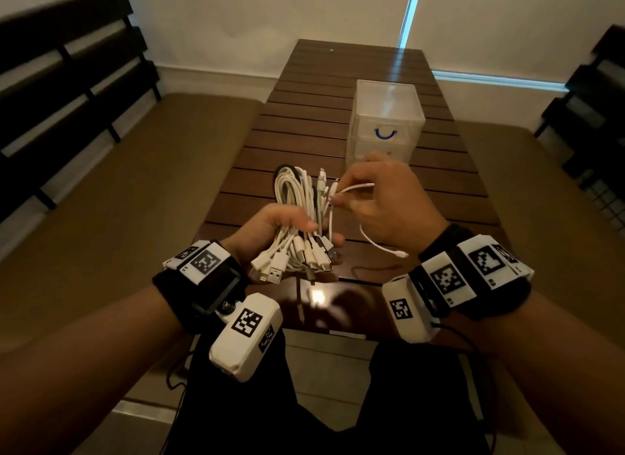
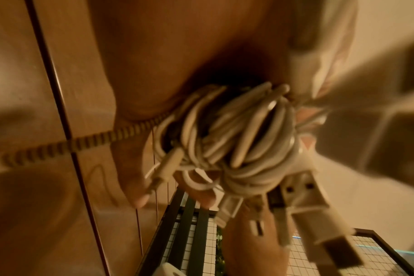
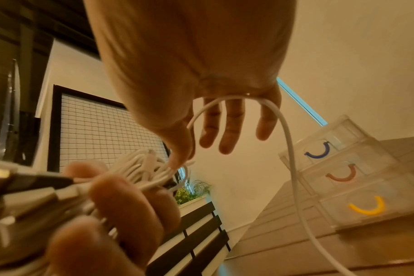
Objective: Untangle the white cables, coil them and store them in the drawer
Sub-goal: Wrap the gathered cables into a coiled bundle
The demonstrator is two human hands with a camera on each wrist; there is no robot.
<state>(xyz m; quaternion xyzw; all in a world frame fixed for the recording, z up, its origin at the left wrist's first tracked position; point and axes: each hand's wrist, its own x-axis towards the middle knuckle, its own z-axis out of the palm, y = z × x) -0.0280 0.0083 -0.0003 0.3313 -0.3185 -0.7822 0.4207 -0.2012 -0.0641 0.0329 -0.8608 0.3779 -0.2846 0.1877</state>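
Note:
My left hand (image 1: 287, 224) grips a tangled bundle of white cables (image 1: 297, 197) above the near half of the slatted table; several USB plugs (image 1: 291, 261) stick out below the fist. The bundle (image 2: 225, 134) fills the left wrist view, blurred. My right hand (image 1: 378, 197) pinches one thin white cable (image 1: 355, 186) near the bundle's top with thumb and forefinger. That cable (image 3: 288, 149) loops over the hand and hangs toward the table, its free end (image 1: 400, 253) beside the right wrist. The other right fingers (image 3: 232, 127) are spread.
A clear plastic drawer unit (image 1: 385, 123) stands on the dark wooden table (image 1: 304, 92) beyond my right hand; its drawers (image 3: 343, 177) with blue, red and yellow handles are closed. Cushioned benches flank the table, with dark slatted backs either side.

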